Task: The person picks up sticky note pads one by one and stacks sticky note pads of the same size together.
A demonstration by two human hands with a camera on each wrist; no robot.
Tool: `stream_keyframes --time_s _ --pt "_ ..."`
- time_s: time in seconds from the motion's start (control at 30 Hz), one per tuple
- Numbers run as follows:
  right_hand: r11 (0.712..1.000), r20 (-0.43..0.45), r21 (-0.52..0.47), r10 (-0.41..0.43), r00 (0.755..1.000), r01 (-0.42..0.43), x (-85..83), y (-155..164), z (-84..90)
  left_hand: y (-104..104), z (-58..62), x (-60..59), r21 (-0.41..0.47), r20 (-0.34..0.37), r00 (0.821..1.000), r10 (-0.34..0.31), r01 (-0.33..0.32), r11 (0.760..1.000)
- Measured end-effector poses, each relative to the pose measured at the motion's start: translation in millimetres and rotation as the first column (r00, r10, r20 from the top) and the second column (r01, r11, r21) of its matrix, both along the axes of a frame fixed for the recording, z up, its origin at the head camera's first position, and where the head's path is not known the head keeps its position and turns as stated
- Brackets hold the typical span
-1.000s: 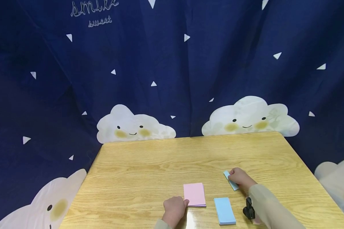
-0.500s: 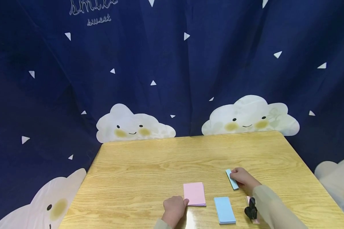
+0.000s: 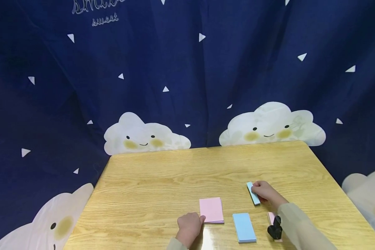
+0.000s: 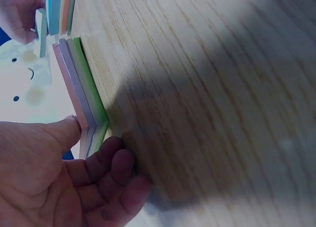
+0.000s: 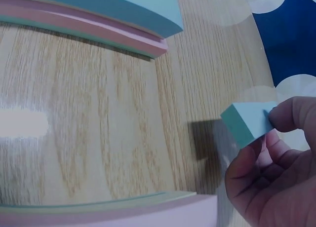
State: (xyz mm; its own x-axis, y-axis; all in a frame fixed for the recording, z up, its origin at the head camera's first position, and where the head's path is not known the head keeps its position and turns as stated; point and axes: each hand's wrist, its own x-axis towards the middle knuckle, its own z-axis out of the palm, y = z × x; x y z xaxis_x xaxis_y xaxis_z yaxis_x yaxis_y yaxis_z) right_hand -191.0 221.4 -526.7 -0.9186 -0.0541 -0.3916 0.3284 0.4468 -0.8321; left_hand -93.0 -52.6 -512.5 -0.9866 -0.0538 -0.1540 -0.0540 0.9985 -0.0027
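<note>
My left hand (image 3: 189,225) pinches the near left corner of a square stack of sticky notes (image 3: 211,210), pink on top. The left wrist view shows pink, lilac and green layers in that stack (image 4: 84,84), between thumb and curled fingers. Farther right, my right hand (image 3: 265,191) holds a narrow light-blue sticky note pad (image 3: 253,193) between thumb and fingertips. In the right wrist view this narrow pad (image 5: 247,122) is lifted off the table, with its shadow beside it.
A rectangular blue sticky note stack (image 3: 244,227) lies right of the square one, with pink and green layers below. Under the right forearm is a narrow pink pad (image 3: 271,217), partly hidden by a black wrist device (image 3: 275,228). The wooden table (image 3: 150,180) ends at a navy curtain (image 3: 143,69).
My right hand has shifted slightly right with the narrow blue pad, which has turned a little. More of the narrow pink pad shows. The left hand has stayed at the square stack.
</note>
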Motion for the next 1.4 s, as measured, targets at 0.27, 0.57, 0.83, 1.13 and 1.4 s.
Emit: stream_keyframes --time_s 0.27,0.57,0.83,1.13,1.4 --pt "1.000 0.008 0.000 -0.023 1.000 0.023 5.5 -4 6.6 0 0.9 -0.1 -0.001 0.002 1.000 -0.005 0.005 1.000" --pt "0.998 0.012 -0.036 -0.044 0.999 0.045 10.1 -8 7.5 -1 2.2 1.5 0.002 -0.030 0.999 -0.018 0.018 1.000" --pt "0.999 -0.013 -0.042 -0.024 1.000 0.023 14.9 -11 9.2 -1 0.4 0.2 -0.005 -0.035 0.999 -0.030 0.030 1.000" --pt "0.998 -0.013 -0.059 -0.024 1.000 0.023 20.9 -15 13.8 -1 0.3 1.3 -0.003 -0.023 0.999 -0.025 0.025 1.000" --pt "0.999 -0.034 -0.038 0.020 0.999 -0.021 32.1 -18 22.0 -1 3.3 0.9 -0.003 0.008 1.000 -0.018 0.018 1.000"
